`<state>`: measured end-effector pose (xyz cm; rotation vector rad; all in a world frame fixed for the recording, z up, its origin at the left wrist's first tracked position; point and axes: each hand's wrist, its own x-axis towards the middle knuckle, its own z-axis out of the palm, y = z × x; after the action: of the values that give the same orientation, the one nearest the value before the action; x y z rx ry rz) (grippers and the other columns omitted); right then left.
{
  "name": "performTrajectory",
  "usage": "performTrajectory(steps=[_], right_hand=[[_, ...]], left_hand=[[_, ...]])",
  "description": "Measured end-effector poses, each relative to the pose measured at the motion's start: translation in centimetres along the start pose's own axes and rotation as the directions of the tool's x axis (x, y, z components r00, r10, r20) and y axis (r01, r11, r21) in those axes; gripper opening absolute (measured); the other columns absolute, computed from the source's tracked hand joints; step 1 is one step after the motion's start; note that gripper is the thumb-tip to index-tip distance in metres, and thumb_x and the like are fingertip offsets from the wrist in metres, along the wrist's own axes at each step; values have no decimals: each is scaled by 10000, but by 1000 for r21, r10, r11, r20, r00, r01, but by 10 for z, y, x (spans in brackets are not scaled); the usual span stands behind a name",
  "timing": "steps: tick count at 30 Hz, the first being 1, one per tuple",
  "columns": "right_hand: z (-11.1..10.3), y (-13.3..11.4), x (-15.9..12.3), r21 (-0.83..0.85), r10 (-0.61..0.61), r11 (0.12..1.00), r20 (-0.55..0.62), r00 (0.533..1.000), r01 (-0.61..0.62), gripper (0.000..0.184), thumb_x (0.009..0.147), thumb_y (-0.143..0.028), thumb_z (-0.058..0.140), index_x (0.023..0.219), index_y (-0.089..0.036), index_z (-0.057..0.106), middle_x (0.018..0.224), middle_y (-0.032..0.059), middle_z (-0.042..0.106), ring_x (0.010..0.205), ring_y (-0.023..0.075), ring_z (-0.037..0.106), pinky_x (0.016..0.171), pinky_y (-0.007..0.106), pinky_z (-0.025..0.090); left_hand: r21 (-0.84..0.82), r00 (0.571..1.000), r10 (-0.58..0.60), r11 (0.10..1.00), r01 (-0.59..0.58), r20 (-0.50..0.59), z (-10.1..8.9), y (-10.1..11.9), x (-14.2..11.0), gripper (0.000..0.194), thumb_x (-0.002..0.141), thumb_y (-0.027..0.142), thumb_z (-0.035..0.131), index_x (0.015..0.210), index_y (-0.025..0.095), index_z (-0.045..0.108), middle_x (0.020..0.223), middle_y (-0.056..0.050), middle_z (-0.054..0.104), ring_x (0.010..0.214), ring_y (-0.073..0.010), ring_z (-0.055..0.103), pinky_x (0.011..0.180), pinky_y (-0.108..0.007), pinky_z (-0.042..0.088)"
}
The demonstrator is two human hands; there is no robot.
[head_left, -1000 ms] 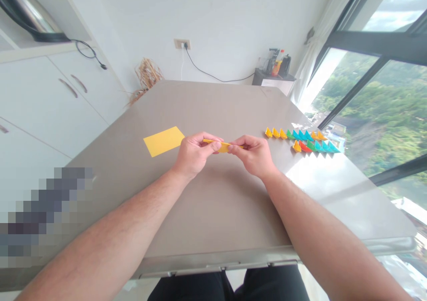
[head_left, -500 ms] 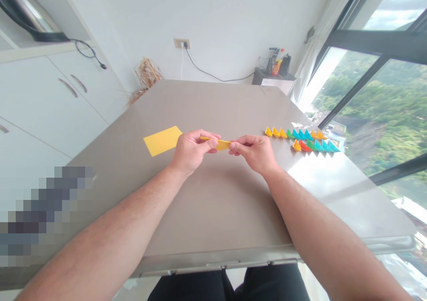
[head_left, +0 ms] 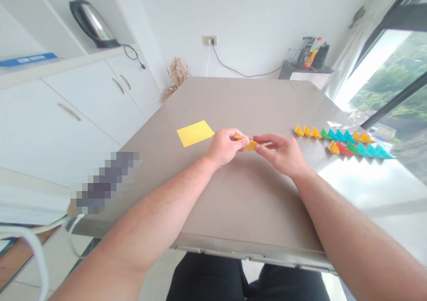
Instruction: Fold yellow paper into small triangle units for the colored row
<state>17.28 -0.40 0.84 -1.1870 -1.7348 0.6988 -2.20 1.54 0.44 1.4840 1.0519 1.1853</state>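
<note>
Above the middle of the table, a small folded piece of yellow paper (head_left: 251, 145) is held between both hands. My left hand (head_left: 223, 148) pinches its left part between thumb and fingers. At the right end, the thumb and fingertips of my right hand (head_left: 283, 155) close on the paper's edge; the other fingers are loosely curled. A flat yellow sheet of paper (head_left: 194, 134) lies on the table just left of my left hand. To the right stand two rows of small folded paper shapes, a back row (head_left: 339, 135) and a front row (head_left: 362, 150), in yellow, green, blue and red.
The grey-brown table (head_left: 247, 203) has its near edge at my lap. A blurred-out object (head_left: 106, 185) lies at its left side. Behind are an electric kettle (head_left: 95, 25) on a shelf, a wall socket (head_left: 209, 40) with cords, and bottles (head_left: 310, 57) on a small cabinet.
The view has swung left, so everything sits further right in it. My right hand's fingers have spread a little and shifted along the paper's right end. My left hand keeps its pinch.
</note>
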Motion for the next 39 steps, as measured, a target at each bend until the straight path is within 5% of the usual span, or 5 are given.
performTrajectory(steps=[9,24,28,31,39], right_hand=[[1,-3,2,-119,24,993,-15,1000,-26,218,813,-354,673,697,-189,755,629,12,679,558,128,513,531,272,381],[-4,-2,5,-47,146,988,-32,989,-147,198,781,-355,679,724,-184,759,607,2,640,534,118,459,501,268,358],[-1,-4,4,-16,141,990,-20,990,-142,207,788,-367,686,731,-182,759,631,8,651,550,118,462,512,267,364],[3,-5,3,-33,113,993,14,994,-112,235,801,-390,690,732,-179,767,632,12,653,553,116,456,522,269,365],[3,-5,3,-94,108,990,-19,994,-109,275,825,-418,689,699,-185,761,565,-14,610,518,104,435,525,266,358]], left_hand=[[3,996,42,999,-42,74,3,-3,-2,243,801,425,759,862,194,803,992,-86,791,884,-230,733,740,-361,614],[-217,991,-34,976,5,-129,-10,8,5,210,767,355,787,754,158,714,1059,-93,765,857,-184,726,794,-364,614],[-135,999,13,991,-18,-39,-4,5,1,323,732,387,837,966,185,745,1204,-110,733,938,-214,728,843,-391,600],[-24,999,41,999,-40,19,2,2,-1,255,721,365,851,873,181,763,1141,-106,757,952,-224,726,903,-403,575],[-98,998,3,995,-9,-62,-1,8,1,301,757,422,828,856,154,733,1021,-107,773,896,-228,734,763,-379,621]])
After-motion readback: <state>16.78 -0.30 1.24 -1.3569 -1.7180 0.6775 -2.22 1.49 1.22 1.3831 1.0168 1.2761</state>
